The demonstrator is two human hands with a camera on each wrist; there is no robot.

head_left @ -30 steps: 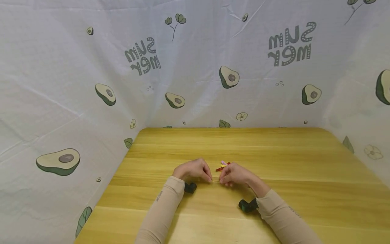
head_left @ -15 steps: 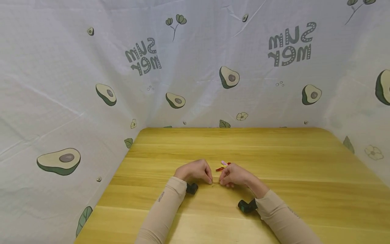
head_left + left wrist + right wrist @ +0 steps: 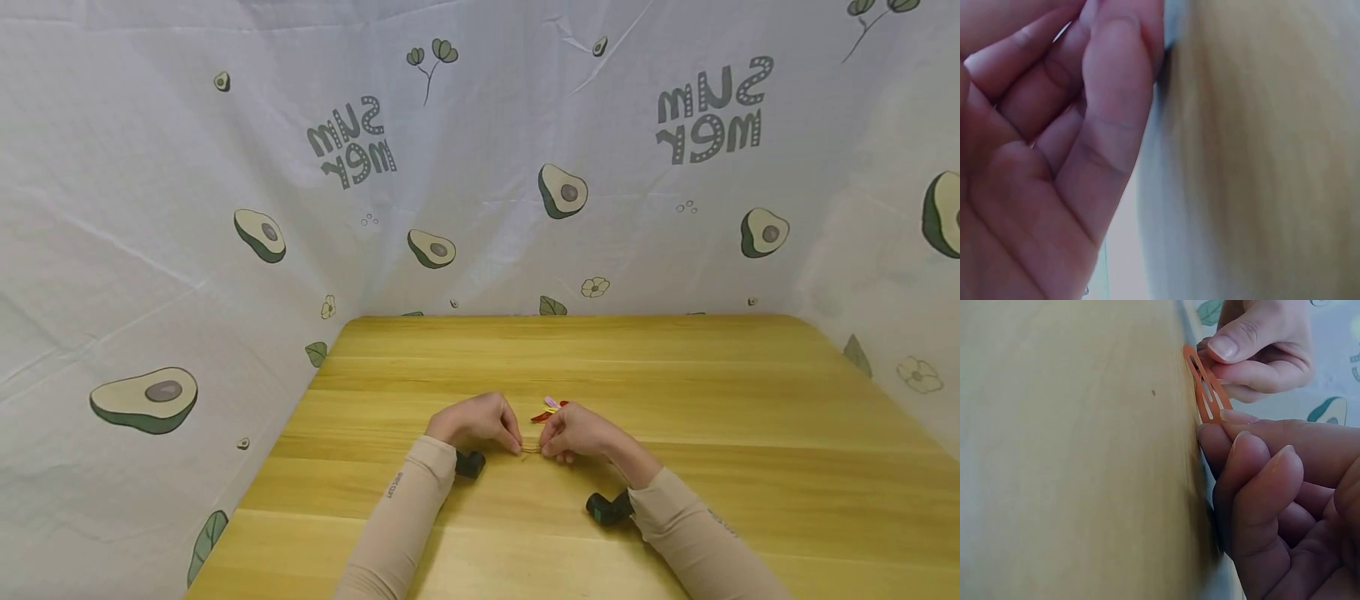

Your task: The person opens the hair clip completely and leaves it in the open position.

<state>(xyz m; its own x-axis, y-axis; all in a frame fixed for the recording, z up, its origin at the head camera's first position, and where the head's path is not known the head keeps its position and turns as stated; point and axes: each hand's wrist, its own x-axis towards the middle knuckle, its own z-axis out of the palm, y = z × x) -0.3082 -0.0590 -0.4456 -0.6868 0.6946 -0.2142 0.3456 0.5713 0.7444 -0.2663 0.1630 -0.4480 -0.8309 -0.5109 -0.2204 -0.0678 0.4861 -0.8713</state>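
An orange snap hair clip [image 3: 1208, 390] stretches between both hands, close over the table, its slotted middle showing in the right wrist view. My right hand [image 3: 583, 430] pinches one end between thumb and forefinger, the other fingers curled. At the far end, my left hand [image 3: 482, 419] holds the clip between thumb and fingertips. The left wrist view shows the left thumb [image 3: 1117, 81] pressed toward the fingers, with the clip hidden there. Just behind the right hand lies a small pile of hair clips, including a pink clip [image 3: 551, 402] and a red clip [image 3: 540, 417], partly covered by that hand.
The wooden table [image 3: 675, 358] reaches back to a white curtain [image 3: 480, 150] printed with avocados. Black wrist cameras sit under both forearms: the left camera [image 3: 471, 464] and the right camera [image 3: 606, 508] hang close over the tabletop.
Both hands stay almost in place. Between them, the clip has gone from one thin line to two separated strips in the head view.
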